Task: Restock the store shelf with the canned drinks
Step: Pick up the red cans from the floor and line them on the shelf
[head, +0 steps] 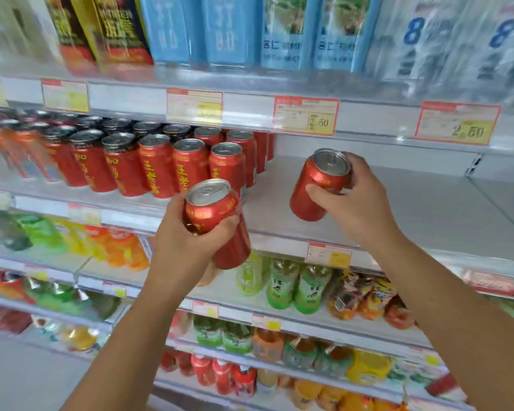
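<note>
L hand (184, 247): can1 (211, 207) top up-left(?); R hand (356, 203): can2 (315, 182) top up-right.

White metal shelving unit (428, 209), several tiers, fills the view. Top tier: yellow-and-black cartons (113, 28), blue cartons (229, 31), clear wrapped packs (457, 40). Red-bordered price labels (306, 115) with yellow patches are fixed along the tier edges. Lower tiers: orange pouches (125, 247), green bottles (279, 289), red bottles (220, 375), yellow bottles (365, 366). Lighting bright and even. Left side blurred.
</note>
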The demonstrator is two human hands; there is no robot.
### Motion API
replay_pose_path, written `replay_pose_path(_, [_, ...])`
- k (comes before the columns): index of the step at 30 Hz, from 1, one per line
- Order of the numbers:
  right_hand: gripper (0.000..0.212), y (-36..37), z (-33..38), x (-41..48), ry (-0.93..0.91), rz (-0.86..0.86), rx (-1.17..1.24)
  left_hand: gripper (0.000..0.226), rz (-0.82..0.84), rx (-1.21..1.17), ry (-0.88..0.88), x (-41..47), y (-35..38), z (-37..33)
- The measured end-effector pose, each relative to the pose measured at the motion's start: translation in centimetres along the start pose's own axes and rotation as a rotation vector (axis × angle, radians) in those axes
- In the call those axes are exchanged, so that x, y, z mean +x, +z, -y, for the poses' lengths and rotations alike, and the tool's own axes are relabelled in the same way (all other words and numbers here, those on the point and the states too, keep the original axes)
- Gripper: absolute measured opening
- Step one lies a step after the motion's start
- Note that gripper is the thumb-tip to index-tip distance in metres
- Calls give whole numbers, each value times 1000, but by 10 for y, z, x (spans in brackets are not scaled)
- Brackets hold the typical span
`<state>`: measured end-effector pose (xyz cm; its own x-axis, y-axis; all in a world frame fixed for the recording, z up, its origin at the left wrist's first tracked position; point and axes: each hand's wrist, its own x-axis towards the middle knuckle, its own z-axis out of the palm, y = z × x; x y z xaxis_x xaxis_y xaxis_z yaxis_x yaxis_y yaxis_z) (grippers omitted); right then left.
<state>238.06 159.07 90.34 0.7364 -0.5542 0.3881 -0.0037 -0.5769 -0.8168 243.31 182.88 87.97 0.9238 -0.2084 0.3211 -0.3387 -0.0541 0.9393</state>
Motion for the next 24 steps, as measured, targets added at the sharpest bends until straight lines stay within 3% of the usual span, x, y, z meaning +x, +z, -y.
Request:
replay_pose_path(9, [61,41,-10,40,67,19,-69,50,76,9,25,35,-11,19])
replay_pose_path(14, [84,37,-24,38,178,229,21,46,84,-24,-7,43,-2,25])
replay_pose_path(20, [82,37,-34,43,146,209,-86,52,55,-41,-2,44,7,25])
replay_pose_path(24, [87,31,-34,46,157,349,-19,47,42,-25,-4,39,8,24])
